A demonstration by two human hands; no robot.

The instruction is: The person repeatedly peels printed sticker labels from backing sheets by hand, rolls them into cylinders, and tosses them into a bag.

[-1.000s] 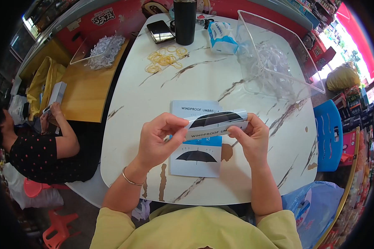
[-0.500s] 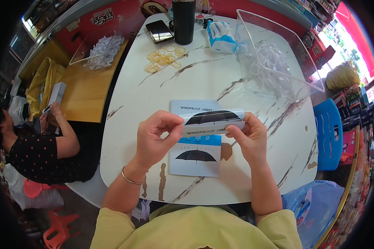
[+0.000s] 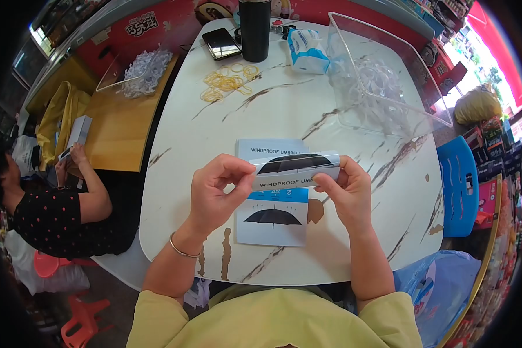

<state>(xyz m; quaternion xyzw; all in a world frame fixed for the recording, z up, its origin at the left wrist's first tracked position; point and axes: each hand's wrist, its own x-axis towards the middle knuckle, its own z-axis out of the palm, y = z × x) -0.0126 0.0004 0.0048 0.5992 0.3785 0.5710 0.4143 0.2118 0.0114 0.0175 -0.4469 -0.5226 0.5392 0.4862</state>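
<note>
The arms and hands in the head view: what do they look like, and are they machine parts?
No, they are a person's. The left hand and right hand are ungloved, with no cables or printed markings showing. Short, plain yellow-green sleeves leave the forearms bare. A thin, metallic-looking bangle circles the left wrist; the right wrist has none.

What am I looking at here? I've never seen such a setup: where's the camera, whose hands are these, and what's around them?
There's no robot. One head-worn camera looks forward and down at the wearer's bare hands. The left hand and right hand hold opposite ends of a curled umbrella print. Beneath it, flat printed paper lies on the marble-patterned table. Farther back are yellow bands, a phone, a black bottle, a blue-and-white packet and a clear bin. Another person sits at left.
</note>
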